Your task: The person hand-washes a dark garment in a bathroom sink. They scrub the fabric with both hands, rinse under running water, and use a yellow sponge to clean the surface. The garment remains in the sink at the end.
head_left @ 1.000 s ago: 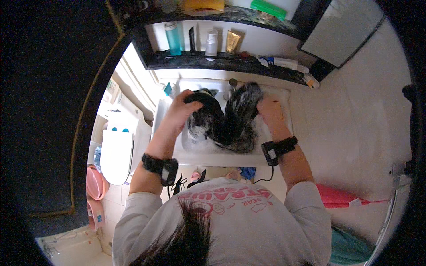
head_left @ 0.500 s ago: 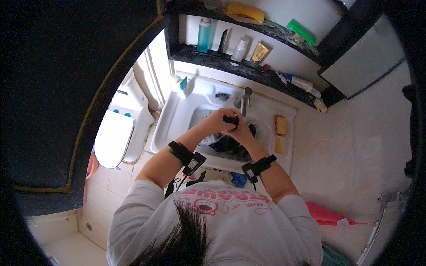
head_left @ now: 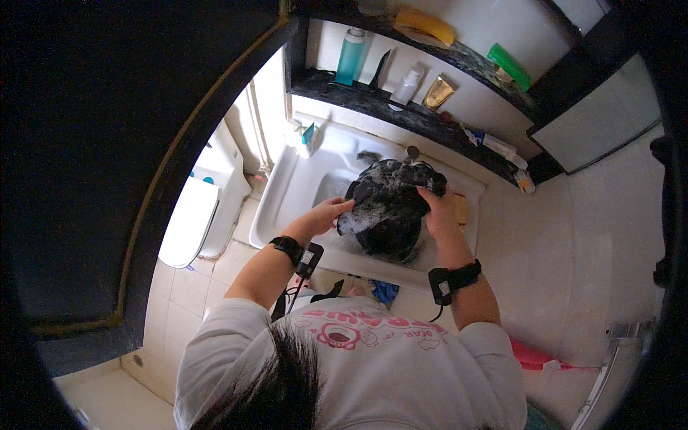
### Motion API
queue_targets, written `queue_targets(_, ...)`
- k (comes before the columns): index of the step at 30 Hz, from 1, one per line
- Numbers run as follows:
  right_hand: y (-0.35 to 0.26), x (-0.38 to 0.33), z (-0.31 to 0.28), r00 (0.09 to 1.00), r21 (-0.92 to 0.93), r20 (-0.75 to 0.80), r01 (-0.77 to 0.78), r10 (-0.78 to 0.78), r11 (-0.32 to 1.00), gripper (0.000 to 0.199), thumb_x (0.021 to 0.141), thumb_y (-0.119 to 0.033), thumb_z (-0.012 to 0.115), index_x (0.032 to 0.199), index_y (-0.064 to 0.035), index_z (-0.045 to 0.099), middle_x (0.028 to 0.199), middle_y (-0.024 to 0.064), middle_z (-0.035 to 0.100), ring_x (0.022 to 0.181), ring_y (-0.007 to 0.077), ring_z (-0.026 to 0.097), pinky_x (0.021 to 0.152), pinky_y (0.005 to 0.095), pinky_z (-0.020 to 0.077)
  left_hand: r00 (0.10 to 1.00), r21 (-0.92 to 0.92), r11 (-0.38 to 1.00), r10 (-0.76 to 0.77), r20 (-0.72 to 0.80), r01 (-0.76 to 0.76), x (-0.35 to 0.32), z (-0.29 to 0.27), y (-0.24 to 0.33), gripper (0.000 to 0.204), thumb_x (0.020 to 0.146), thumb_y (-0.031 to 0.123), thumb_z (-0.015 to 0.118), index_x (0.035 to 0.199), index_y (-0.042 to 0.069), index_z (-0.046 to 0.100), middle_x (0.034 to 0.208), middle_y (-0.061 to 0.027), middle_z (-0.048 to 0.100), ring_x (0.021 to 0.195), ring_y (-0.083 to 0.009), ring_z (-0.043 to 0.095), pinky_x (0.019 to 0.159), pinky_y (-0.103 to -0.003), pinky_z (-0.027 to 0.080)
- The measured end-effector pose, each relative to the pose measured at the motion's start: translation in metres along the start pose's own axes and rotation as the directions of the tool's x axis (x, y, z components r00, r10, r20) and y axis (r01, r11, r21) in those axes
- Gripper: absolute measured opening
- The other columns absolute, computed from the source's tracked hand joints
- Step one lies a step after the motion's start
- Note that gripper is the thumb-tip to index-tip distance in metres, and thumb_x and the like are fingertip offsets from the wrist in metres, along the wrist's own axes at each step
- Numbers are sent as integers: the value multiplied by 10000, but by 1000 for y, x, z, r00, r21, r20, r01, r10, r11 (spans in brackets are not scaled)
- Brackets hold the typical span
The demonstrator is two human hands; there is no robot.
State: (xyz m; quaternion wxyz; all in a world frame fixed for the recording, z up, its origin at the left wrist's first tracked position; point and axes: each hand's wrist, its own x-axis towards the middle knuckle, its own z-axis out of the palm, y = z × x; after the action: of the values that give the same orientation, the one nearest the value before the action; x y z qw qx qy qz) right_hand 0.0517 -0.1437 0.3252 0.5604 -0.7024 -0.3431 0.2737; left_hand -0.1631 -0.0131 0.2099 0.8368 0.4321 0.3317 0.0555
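A wet black cloth item [head_left: 390,208], streaked with white suds, is spread out and held up over the white sink [head_left: 276,193]. Its exact kind I cannot make out. My left hand [head_left: 328,215] pinches its left edge between thumb and fingers. At the right edge, my right hand [head_left: 440,209] grips the cloth, the thumb on the near face and the other fingers partly hidden. Most of the basin is behind the cloth, and only the top of the faucet [head_left: 412,153] shows above it.
A yellow soap bar [head_left: 461,209] lies on the sink's right rim; a white bottle [head_left: 304,140] stands at its back left corner. A dark shelf [head_left: 315,84] behind carries a teal bottle [head_left: 350,57], a white pump bottle [head_left: 406,87] and a gold tube [head_left: 438,92]. Left is a toilet [head_left: 188,222].
My hands were together above the basin, holding part of the black cloth. Now they are apart, with the cloth lifted and spread between them. The view has shifted slightly.
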Motion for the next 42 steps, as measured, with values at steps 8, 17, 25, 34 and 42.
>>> queue_targets(8, 51, 16, -36, 985, -469, 86, -90, 147, 879, 554, 747, -308, 714, 1165, -14, 499, 1097, 137, 578, 990, 262, 554, 836, 333, 433, 977, -136, 976, 149, -154, -171, 22, 21, 35, 266, 828, 167, 547, 1087, 106, 545, 885, 5, 551, 702, -118, 473, 624, -247, 388)
queue_targets(17, 72, 24, -17, 952, -514, 278, 259, -127, 818, 973, 657, -268, 788, 1395, -102, 175, 1375, 198, 314, 1255, 313, 351, 1024, 378, 311, 913, -69, 924, 382, 145, -376, 9, 60, 75, 473, 830, 179, 588, 1238, -21, 456, 1076, -84, 590, 972, -190, 546, 874, -298, 414)
queue_targets(25, 12, 51, -8, 839, -297, 544, 200, -7, 934, 738, 619, -202, 809, 1243, -46, 446, 1294, 170, 430, 1135, 229, 470, 951, 321, 381, 834, 384, 750, 405, 376, -538, 14, 84, 98, 232, 760, 99, 629, 964, 14, 560, 839, -6, 560, 785, -117, 503, 730, -237, 415)
queue_targets(34, -25, 23, -28, 936, -288, 343, 185, -80, 940, 565, 658, -82, 731, 1168, 1, 503, 1083, 137, 586, 1003, 220, 558, 875, 314, 456, 883, 829, 362, 366, 294, -426, 31, 20, 41, 554, 655, 255, 776, 1131, 114, 531, 1135, -123, 536, 1120, -266, 477, 967, -409, 376)
queue_targets(42, -57, 38, -94, 994, -3, -28, -109, 109, 994, 718, 609, 40, 737, 1252, 34, 417, 1169, 191, 515, 1058, 285, 520, 885, 340, 463, 793, 871, 431, 603, -85, -234, 35, -41, 52, 307, 664, 264, 751, 774, 21, 601, 850, -113, 590, 820, -229, 545, 676, -362, 444)
